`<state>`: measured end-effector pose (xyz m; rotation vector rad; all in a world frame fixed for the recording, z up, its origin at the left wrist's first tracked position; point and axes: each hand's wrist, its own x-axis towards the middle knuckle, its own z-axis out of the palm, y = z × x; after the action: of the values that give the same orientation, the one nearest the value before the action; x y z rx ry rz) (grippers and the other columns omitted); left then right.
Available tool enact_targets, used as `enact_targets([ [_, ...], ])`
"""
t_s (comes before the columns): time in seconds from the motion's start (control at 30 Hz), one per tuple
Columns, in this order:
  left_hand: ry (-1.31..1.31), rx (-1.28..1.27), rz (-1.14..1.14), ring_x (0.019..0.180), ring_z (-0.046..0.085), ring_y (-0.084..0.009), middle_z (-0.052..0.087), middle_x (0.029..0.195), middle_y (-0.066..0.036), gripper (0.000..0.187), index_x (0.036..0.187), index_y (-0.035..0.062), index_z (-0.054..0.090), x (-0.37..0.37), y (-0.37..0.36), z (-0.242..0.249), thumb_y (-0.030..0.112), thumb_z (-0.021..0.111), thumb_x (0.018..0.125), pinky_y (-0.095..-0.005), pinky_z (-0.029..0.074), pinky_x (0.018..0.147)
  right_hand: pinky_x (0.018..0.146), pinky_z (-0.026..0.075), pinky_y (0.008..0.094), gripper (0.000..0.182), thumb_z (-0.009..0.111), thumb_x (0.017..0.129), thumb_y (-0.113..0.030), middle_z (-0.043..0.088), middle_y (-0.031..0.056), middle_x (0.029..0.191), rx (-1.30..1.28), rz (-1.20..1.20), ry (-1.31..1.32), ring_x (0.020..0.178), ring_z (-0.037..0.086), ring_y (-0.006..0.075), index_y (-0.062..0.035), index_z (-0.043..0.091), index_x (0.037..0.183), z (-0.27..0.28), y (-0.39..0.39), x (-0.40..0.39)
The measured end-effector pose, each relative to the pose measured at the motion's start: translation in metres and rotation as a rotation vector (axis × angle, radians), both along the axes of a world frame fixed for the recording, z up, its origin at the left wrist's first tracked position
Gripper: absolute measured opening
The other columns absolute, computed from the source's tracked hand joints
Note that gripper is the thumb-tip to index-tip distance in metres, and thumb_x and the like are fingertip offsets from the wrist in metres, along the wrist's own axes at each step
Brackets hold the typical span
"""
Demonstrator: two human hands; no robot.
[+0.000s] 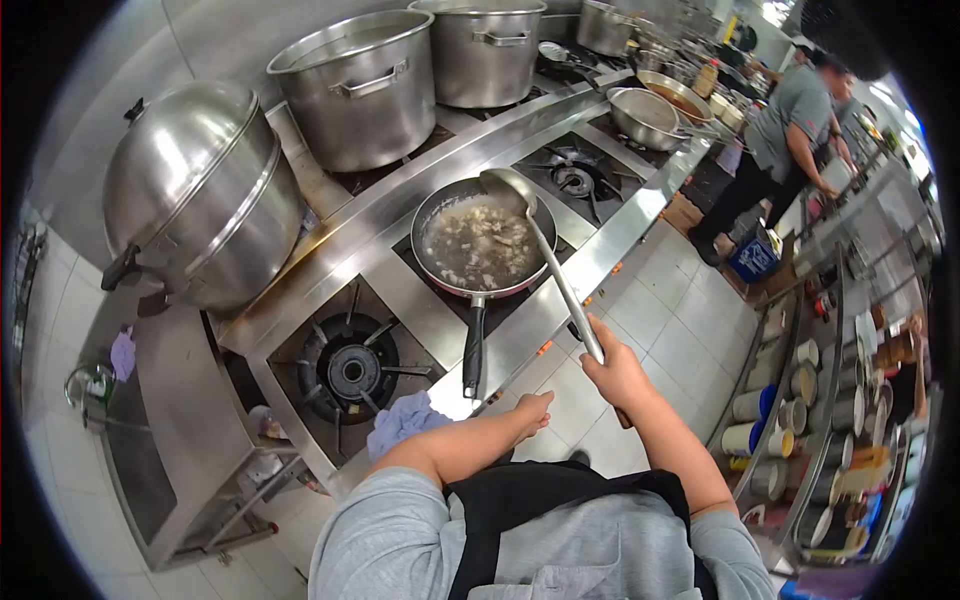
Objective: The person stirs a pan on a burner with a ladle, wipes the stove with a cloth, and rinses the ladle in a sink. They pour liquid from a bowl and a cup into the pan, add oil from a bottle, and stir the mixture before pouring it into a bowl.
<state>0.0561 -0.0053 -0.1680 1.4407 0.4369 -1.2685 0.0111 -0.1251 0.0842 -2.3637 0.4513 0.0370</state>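
Observation:
My right hand is wrapped round the long metal handle of a ladle. The bowl of the ladle rests at the upper right rim of a frying pan, where small pale pieces of food lie in bubbling liquid. The pan sits on a burner, its black handle pointing toward me. My left hand is in front of the stove, to the right of the pan handle and not touching it. Its fingers look curled, but whether they hold anything is hidden.
A bare burner stands at the lower left, with a crumpled cloth beside it. Large pots and a domed steamer line the back. Another person stands at the upper right, near shelves of containers.

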Motion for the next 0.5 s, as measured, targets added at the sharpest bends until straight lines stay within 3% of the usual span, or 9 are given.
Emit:
enact_targets([
  [0.03,-0.001,0.004,-0.041,0.072,0.052,-0.0154,0.051,0.082,-0.003,0.041,0.105,0.0047,0.053,0.004,-0.01,-0.013,0.04,0.064,0.087,-0.0302,0.047,0.061,0.065,0.052,0.0392,0.064,0.056,0.083,-0.012,0.066,0.0184,0.08,0.116,0.033,-0.083,0.07,0.066,0.0318,-0.004,0.033,0.142,-0.008,-0.011,0.005],
  [0.07,0.013,0.005,-0.006,0.072,0.052,-0.0154,0.051,0.082,-0.003,0.041,0.105,0.0047,0.053,0.008,-0.02,-0.028,0.04,0.064,0.087,-0.0302,0.047,0.061,0.065,0.052,0.0392,0.064,0.056,0.083,-0.012,0.066,0.0184,0.08,0.119,0.068,-0.067,0.07,0.066,0.0318,-0.004,0.033,0.142,-0.007,-0.02,0.008],
  [0.13,-0.057,0.042,0.086,0.068,0.05,-0.0151,0.052,0.081,-0.004,0.043,0.1,0.0055,0.057,0.024,-0.042,-0.048,0.045,0.066,0.085,-0.0298,0.046,0.056,0.045,0.044,0.029,0.062,0.056,0.084,-0.007,0.057,0.0049,0.066,0.701,0.017,0.01,0.047,0.055,0.016,-0.0032,0.033,0.142,0.007,-0.035,0.016],
  [0.17,-0.056,0.045,0.119,0.068,0.05,-0.0151,0.052,0.081,-0.004,0.043,0.1,0.0055,0.057,0.032,-0.05,-0.045,0.045,0.066,0.085,-0.0298,0.046,0.056,0.045,0.044,0.029,0.062,0.056,0.084,-0.007,0.057,0.0049,0.066,0.703,0.049,0.022,0.047,0.055,0.016,-0.0032,0.033,0.142,0.008,-0.044,0.019],
  [0.23,-0.063,0.213,0.257,0.065,0.049,-0.0141,0.053,0.084,-0.002,0.037,0.093,0.0092,0.061,0.044,-0.069,-0.029,0.045,0.067,0.085,-0.0268,0.044,0.053,0.037,0.033,0.022,0.059,0.053,0.085,-0.003,0.045,-0.0021,0.061,0.935,0.072,0.008,0.038,0.04,0.0066,-0.0039,0.034,0.141,0.009,-0.066,0.018],
  [0.33,-0.28,0.05,0.606,0.06,0.048,-0.0123,0.055,0.081,0.001,0.027,0.085,0.0115,0.063,0.049,-0.098,-0.065,0.038,0.069,0.085,-0.0242,0.041,0.049,0.038,0.035,0.0225,0.059,0.052,0.085,-0.002,0.047,-0.0007,0.064,1.007,0.18,0.072,0.04,0.042,0.0077,-0.0039,0.033,0.142,0.009,-0.109,0.024],
  [0.37,-0.284,0.065,0.614,0.06,0.048,-0.0123,0.055,0.081,0.001,0.027,0.085,0.0115,0.063,0.053,-0.104,-0.09,0.038,0.069,0.085,-0.0242,0.041,0.049,0.038,0.035,0.0224,0.059,0.051,0.086,-0.001,0.047,-0.0003,0.065,1.018,0.204,0.115,0.04,0.042,0.0076,-0.0038,0.033,0.142,0.01,-0.122,0.024],
  [0.43,-0.493,0.03,0.885,0.057,0.047,-0.0104,0.056,0.075,0.002,0.02,0.086,0.0113,0.064,0.059,-0.121,-0.134,0.031,0.07,0.085,-0.0228,0.041,0.049,0.038,0.036,0.0222,0.059,0.051,0.086,-0.001,0.048,0.0009,0.068,1.026,0.239,0.147,0.041,0.042,0.0077,-0.0037,0.032,0.142,0.014,-0.145,0.024],
  [0.5,-0.462,0.028,0.93,0.057,0.048,-0.0102,0.055,0.072,0.002,0.017,0.087,0.0109,0.064,0.058,-0.127,-0.12,0.028,0.068,0.087,-0.0228,0.042,0.05,0.038,0.036,0.022,0.06,0.052,0.086,0.0,0.048,0.0016,0.07,1.016,0.275,0.205,0.041,0.042,0.0076,-0.0038,0.032,0.143,0.016,-0.166,0.023],
])
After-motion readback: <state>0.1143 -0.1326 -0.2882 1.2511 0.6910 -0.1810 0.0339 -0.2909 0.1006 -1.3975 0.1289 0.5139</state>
